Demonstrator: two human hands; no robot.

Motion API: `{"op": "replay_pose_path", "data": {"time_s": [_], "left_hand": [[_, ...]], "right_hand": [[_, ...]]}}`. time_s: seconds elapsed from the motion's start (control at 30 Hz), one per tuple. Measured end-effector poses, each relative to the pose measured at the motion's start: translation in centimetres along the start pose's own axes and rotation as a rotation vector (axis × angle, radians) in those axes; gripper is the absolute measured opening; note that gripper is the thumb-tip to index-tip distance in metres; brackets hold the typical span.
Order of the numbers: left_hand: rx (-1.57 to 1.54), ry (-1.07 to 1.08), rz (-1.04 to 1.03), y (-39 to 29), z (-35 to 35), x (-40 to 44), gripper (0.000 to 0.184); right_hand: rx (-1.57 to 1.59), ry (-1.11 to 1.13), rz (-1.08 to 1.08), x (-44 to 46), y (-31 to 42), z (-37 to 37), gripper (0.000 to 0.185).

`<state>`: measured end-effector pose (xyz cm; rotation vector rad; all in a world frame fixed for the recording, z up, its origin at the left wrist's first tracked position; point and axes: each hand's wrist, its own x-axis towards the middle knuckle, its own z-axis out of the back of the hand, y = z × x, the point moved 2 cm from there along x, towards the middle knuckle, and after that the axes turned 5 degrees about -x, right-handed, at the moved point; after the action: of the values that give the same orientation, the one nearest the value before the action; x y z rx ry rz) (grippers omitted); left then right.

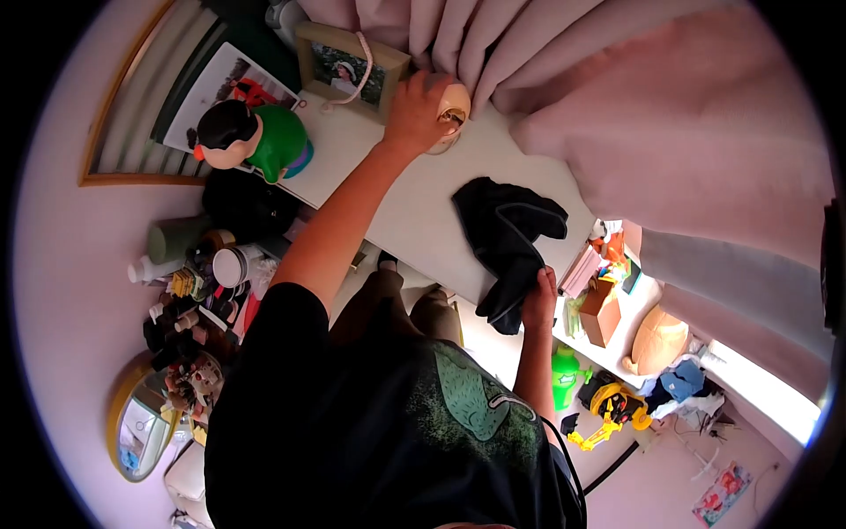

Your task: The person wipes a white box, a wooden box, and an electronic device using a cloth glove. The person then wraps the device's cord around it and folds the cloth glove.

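My left hand point(416, 116) reaches across the white tabletop point(410, 207), its fingers closed around a rounded peach-coloured ornament point(454, 104) with a shiny gold part. What exactly the ornament is, I cannot make out. A framed photo point(348, 78) with a pale rope loop stands just beside that hand. Nearer my body, my right hand point(539, 300) grips the lower edge of a black cloth point(507, 234) with a thin grey trim. Most of the cloth lies crumpled on the tabletop.
A green-clad figurine point(278, 139) stands at the table's left end. Pink curtains point(634, 97) hang along the far side. Shelves at the right hold a brown box point(600, 313); below is a yellow toy excavator point(608, 414). Bottles and containers crowd the left, above a round mirror point(141, 432).
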<state>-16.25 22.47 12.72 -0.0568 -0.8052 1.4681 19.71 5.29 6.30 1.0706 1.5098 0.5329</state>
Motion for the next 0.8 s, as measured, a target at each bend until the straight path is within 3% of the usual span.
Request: {"op": "replay_pose_path", "data": {"time_s": [0.07,0.23,0.4,0.5,0.63,0.73,0.8], "left_hand": [[-0.016,0.034,0.032,-0.1,-0.4,-0.1,0.067],[-0.058,0.070,-0.013,-3.1,-0.3,-2.1,0.066],[-0.203,0.202,-0.014,-8.3,-0.2,-5.5,0.067],[-0.279,0.319,-0.086,-10.9,-0.6,-7.8,0.069],[-0.326,0.382,-0.131,-12.3,-0.9,-9.3,0.076],[-0.434,0.418,-0.099,-12.0,-0.5,-9.6,0.081],[-0.529,0.438,0.007,-11.6,-0.2,-9.8,0.083]], "right_hand": [[0.175,0.066,0.044,-0.5,0.7,0.5,0.010],[0.393,-0.001,0.137,-0.3,0.4,3.4,0.046],[0.488,-0.066,0.207,-2.4,3.8,3.8,0.037],[0.345,-0.098,0.399,-4.0,6.3,3.7,0.020],[0.270,-0.011,0.574,-5.2,10.9,1.5,0.019],[0.524,-0.017,0.491,-6.2,14.1,1.4,0.035],[0.706,0.288,0.538,-8.2,17.0,1.6,0.044]]}}
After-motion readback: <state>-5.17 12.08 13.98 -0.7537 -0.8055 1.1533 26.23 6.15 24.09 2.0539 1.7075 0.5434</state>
